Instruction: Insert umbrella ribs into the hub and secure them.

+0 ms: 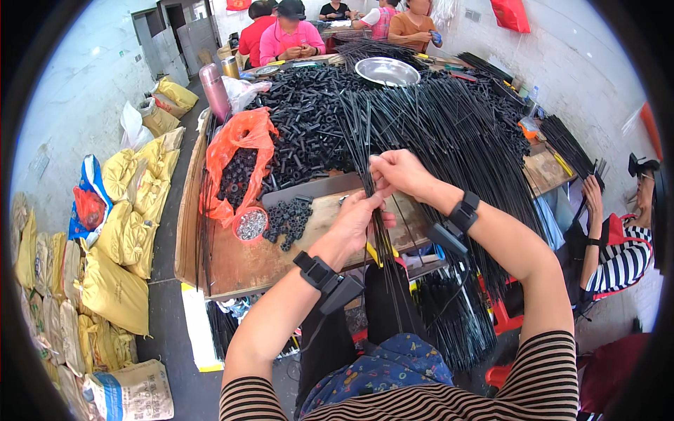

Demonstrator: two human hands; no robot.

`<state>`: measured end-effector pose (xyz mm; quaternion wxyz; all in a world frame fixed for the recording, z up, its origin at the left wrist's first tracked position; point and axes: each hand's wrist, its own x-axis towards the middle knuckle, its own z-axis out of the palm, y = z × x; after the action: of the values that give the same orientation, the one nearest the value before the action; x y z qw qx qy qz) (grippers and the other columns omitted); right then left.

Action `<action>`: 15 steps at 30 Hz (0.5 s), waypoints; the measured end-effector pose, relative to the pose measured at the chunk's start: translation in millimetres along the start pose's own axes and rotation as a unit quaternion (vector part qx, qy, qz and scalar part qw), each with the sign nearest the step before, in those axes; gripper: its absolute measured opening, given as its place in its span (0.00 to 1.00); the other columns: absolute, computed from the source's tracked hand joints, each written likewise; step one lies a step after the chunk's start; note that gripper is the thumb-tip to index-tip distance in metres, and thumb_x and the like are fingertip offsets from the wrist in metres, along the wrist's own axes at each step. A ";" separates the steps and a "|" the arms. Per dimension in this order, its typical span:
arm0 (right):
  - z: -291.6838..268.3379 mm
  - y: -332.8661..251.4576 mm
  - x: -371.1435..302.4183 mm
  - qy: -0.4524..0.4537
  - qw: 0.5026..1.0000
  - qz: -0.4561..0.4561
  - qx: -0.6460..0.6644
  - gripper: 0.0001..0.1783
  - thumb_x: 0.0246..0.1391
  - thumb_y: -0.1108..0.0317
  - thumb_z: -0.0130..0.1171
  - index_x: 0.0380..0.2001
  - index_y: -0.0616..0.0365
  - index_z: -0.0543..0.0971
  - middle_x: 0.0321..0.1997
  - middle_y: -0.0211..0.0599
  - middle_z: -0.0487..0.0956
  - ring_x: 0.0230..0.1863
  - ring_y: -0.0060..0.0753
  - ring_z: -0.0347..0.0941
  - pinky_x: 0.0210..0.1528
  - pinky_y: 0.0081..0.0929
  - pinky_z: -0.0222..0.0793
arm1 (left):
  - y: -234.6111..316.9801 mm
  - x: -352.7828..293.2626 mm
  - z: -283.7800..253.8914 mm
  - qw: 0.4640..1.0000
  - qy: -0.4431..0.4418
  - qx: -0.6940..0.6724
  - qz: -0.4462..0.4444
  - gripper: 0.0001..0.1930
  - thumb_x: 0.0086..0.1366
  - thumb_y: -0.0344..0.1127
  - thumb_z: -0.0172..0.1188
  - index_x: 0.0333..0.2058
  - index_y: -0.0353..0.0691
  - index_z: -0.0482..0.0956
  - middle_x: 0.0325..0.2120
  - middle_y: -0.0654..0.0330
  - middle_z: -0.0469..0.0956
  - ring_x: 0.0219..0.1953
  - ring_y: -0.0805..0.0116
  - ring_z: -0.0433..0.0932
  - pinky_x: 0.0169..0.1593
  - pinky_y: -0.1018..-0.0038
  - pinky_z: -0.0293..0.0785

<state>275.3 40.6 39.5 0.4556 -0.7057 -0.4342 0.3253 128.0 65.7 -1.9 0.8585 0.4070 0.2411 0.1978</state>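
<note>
Over the near edge of the table, my two hands meet at a thin bunch of long black rods [368,158]. My left hand [358,219] is closed around the rods, whose lower ends hang down past the table edge toward my lap. Just above it, my right hand [400,174] is pinched at the bunch; whatever sits between its fingertips is too small to make out. Left of my hands lie a pile of small black ring-like parts [288,221] and a pink tub [251,224] of small shiny metal pieces.
A large heap of black tubes [309,119] covers the table's middle. More long rods [449,140] spread to the right, under a metal bowl [387,71]. An orange plastic bag [242,151] lies at left. Yellow sacks [116,288] line the wall. Other people sit around the table.
</note>
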 end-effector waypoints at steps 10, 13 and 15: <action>3.1 14.7 -18.2 -0.012 0.903 -0.139 -0.407 0.16 0.46 0.55 0.61 0.30 0.57 0.79 0.28 0.48 0.80 0.34 0.51 0.77 0.38 0.41 0.72 | 7.0 1.3 -11.2 0.998 -0.005 -0.055 -0.043 0.13 0.73 0.44 0.40 0.39 0.39 0.65 0.19 0.66 0.63 0.16 0.75 0.58 0.20 0.78 0.56; 9.4 20.7 -10.2 -0.002 0.905 -0.137 -0.402 0.19 0.47 0.54 0.61 0.34 0.59 0.77 0.32 0.51 0.80 0.36 0.53 0.77 0.38 0.42 0.72 | 8.8 -1.7 -8.2 0.997 -0.018 -0.058 -0.041 0.13 0.73 0.44 0.40 0.38 0.40 0.65 0.19 0.66 0.63 0.16 0.76 0.57 0.20 0.79 0.55; 10.4 22.0 -8.1 0.003 0.908 -0.151 -0.390 0.20 0.47 0.54 0.61 0.36 0.60 0.76 0.34 0.52 0.80 0.37 0.54 0.77 0.39 0.43 0.72 | 11.5 -3.0 -7.5 0.998 -0.015 -0.056 -0.035 0.13 0.73 0.44 0.41 0.37 0.40 0.65 0.19 0.66 0.62 0.15 0.77 0.56 0.18 0.80 0.54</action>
<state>270.1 32.4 15.8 0.1888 -0.7540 -0.6267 0.0549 119.6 75.4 3.8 0.8901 0.3523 0.2305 0.1747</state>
